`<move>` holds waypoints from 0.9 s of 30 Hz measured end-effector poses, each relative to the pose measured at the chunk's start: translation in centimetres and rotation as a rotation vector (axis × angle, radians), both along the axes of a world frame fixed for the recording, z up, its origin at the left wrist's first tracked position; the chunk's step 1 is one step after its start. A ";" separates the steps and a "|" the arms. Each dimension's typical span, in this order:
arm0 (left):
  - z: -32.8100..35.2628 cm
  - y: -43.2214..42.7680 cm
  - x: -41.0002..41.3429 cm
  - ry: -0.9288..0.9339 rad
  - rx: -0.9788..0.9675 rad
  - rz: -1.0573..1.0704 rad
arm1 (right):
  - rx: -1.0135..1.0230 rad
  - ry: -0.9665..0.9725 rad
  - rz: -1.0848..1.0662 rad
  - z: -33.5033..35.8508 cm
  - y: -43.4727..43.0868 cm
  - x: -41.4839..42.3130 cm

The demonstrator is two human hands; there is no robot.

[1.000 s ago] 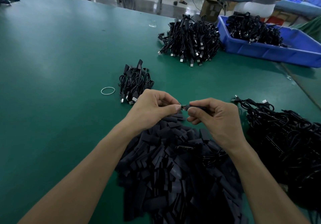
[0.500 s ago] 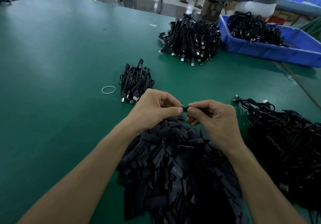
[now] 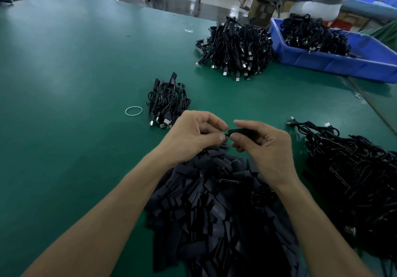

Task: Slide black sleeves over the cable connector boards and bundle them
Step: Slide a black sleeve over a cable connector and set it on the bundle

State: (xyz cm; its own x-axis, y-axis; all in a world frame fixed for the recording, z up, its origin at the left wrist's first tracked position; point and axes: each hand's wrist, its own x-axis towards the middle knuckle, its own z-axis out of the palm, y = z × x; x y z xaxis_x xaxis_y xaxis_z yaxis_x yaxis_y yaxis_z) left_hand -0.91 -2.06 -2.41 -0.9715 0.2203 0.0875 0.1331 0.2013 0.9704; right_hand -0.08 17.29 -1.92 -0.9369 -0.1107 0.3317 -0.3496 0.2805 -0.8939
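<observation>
My right hand (image 3: 264, 147) holds a flat black sleeve (image 3: 240, 131) between thumb and fingers, its open end pointing left. My left hand (image 3: 193, 137) pinches the small end of a cable connector board (image 3: 225, 135) right at that open end; the board itself is mostly hidden by my fingertips. Both hands hover above a big heap of loose black sleeves (image 3: 214, 208). A small stack of sleeved cables (image 3: 167, 104) lies just beyond my left hand, with a white rubber band (image 3: 133, 111) beside it.
A tangle of black cables (image 3: 354, 180) covers the table on my right. Farther back sit a large pile of bundled cables (image 3: 236, 48) and a blue bin (image 3: 343, 61) holding more. A person sits at another bench behind the bin. The green table (image 3: 64, 72) stretches left.
The two hands have stayed close together over the heap. More of the black sleeve now shows in my right hand, and the board's tip sits at its opening.
</observation>
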 end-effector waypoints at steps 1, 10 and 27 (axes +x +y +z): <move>0.0 0.1 0.0 0.003 0.011 -0.001 | -0.015 0.006 -0.062 -0.1 -0.1 0.1; -0.3 0.3 0.0 0.053 0.007 0.080 | -0.155 0.036 -0.265 -1.3 -2.0 0.8; -0.6 0.7 0.2 0.104 -0.163 0.043 | -0.362 -0.082 -0.172 0.3 -1.3 0.5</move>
